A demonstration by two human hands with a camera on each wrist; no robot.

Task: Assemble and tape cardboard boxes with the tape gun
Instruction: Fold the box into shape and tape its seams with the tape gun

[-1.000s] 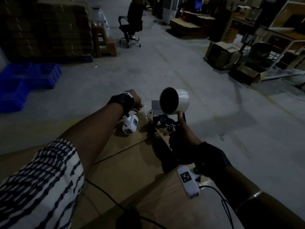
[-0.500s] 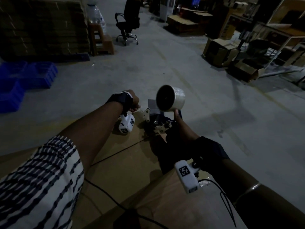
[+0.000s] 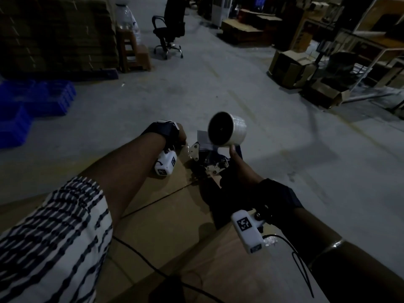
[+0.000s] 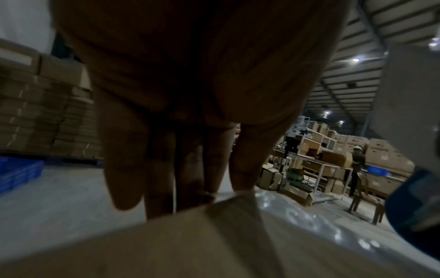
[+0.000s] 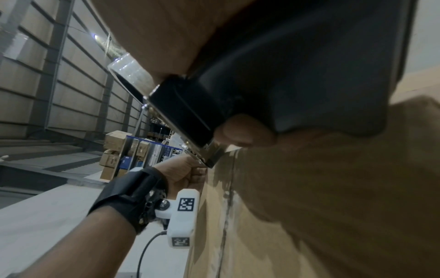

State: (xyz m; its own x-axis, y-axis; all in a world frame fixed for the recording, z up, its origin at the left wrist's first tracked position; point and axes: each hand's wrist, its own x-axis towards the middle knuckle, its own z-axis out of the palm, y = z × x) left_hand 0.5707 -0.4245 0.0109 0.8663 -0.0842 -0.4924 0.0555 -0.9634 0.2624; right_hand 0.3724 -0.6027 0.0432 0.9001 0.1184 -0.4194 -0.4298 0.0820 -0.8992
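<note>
Cardboard box [image 3: 166,217] edge: your left hand [image 3: 180,133] pins the clear tape [image 4: 292,212] end; right hand [image 3: 239,173] grips the tape gun [image 3: 215,156]. Slack could wrinkle the tape.

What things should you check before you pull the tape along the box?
1. Right hand grips the tape gun: ok.
2. Tape roll sits on the gun: ok.
3. Left hand is at the far edge of the cardboard box, holding the tape end down: ok, though the fingertips are hidden.
4. Flaps meet along the seam: ok where it shows.
5. Gun's nose touches the box: cannot tell, too dark.
6. Black cable lies across the box top near the person: not ok.
</note>
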